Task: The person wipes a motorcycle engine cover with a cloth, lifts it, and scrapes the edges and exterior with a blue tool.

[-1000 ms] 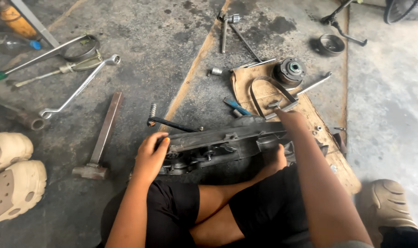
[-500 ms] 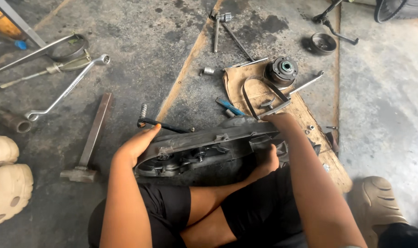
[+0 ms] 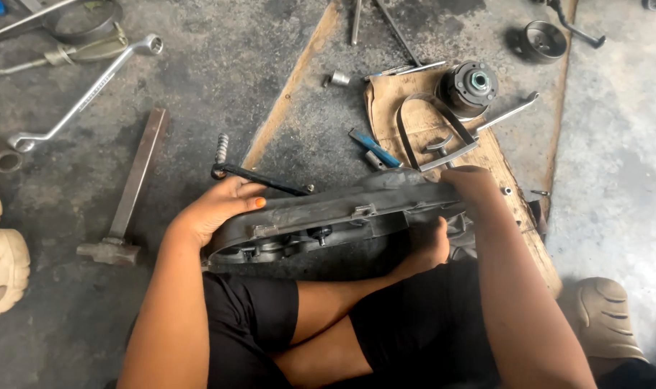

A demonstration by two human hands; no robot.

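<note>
A long dark grey engine cover (image 3: 342, 212) stands on its edge across my lap, over my crossed legs. My left hand (image 3: 223, 205) grips its left end, thumb on top. At the cover's right end my right hand (image 3: 471, 180) reaches over the top edge, and its fingers are hidden behind the cover. A bare foot (image 3: 429, 248) rests just under the cover's right half. Just beyond the left hand a black kick lever (image 3: 259, 180) lies on the floor.
A hammer (image 3: 119, 209) and a ring spanner (image 3: 83, 94) lie on the concrete at left. A wooden board (image 3: 519, 216) at right carries a U-shaped holder tool (image 3: 432, 144), a clutch pulley (image 3: 466, 86) and a blue-handled tool (image 3: 375, 150). Beige clogs (image 3: 0, 252) sit at left.
The cover has been raised and tipped onto its edge, closer to me. My left hand slid round its left end; the view has dropped nearer to the floor.
</note>
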